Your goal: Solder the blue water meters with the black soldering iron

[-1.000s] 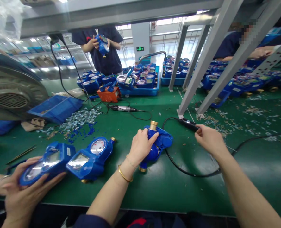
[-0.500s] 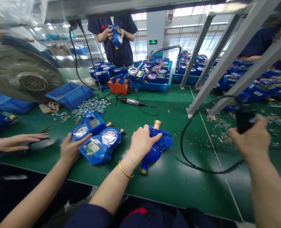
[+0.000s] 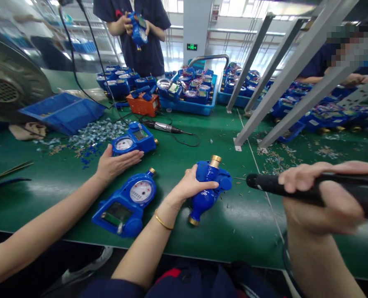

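Note:
My left hand (image 3: 190,186) is closed round a blue water meter (image 3: 209,186) with brass ends that lies face down on the green bench (image 3: 233,227). My right hand (image 3: 320,198) grips a black electric screwdriver (image 3: 308,188), held level with its tip pointing left, just right of the meter. A second blue meter (image 3: 126,205) lies face up to the left of my forearm. A co-worker's hand (image 3: 117,163) reaches in from the left and touches a third meter (image 3: 134,140).
Blue trays (image 3: 187,93) full of meters stand at the back, with an orange box (image 3: 143,105) and a silver screwdriver (image 3: 162,126) before them. Loose small parts (image 3: 90,134) lie by a blue bin (image 3: 62,111). Grey frame legs (image 3: 265,91) slant down on the right. A person (image 3: 137,29) stands behind holding a meter.
My right hand has brought the black screwdriver down and left, level beside the meter. The co-worker has pushed one meter back and left another near my forearm.

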{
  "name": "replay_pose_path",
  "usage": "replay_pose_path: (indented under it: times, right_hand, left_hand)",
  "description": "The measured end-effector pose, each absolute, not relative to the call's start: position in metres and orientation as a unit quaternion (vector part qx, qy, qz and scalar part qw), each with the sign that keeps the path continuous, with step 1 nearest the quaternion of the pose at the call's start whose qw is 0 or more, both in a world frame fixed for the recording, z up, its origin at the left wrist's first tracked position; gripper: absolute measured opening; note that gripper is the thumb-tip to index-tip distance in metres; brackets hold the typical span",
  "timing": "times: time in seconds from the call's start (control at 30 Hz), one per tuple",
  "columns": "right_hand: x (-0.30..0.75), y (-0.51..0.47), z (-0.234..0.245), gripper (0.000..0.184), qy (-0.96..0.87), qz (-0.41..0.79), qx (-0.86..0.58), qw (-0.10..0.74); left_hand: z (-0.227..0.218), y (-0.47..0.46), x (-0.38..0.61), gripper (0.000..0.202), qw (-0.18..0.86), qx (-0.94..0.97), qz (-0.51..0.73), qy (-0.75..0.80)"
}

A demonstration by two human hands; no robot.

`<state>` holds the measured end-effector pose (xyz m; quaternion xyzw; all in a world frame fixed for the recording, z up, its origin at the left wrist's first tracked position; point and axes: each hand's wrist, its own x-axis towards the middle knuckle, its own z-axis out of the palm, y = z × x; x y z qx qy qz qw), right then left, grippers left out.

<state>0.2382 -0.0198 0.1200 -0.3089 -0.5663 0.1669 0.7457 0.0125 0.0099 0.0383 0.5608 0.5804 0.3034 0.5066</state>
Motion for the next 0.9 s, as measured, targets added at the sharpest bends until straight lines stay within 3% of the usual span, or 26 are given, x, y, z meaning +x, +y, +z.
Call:
replay_pose_path:
  times: [0.1, 0.27, 0.57, 0.73, 0.9]
  right_hand:
    - [0.211, -0.013, 0.117, 0.031, -0.554, 0.191, -0.244, 0.773]
    - [0.213, 0.001, 0.105, 0.025, -0.549, 0.208, -0.276, 0.761]
    - [0.216, 0.01, 0.069, 0.027, -0.599, 0.169, -0.256, 0.739]
    - [0.217, 0.008, 0.078, 0.021, -0.588, 0.244, -0.308, 0.707]
    - [0.211, 0.013, 0.078, 0.022, -0.559, 0.204, -0.287, 0.751]
  left_hand:
    - [0.031, 0.009, 0.016, 0.076, 0.61, 0.48, 0.383, 0.5]
    - [0.027, 0.007, 0.027, 0.07, 0.647, 0.433, 0.409, 0.476]
    - [0.012, -0.004, 0.044, 0.071, 0.578, 0.438, 0.422, 0.544]
    - [0.01, -0.008, 0.049, 0.076, 0.541, 0.442, 0.417, 0.582]
    - [0.015, -0.009, 0.046, 0.065, 0.55, 0.456, 0.407, 0.569]
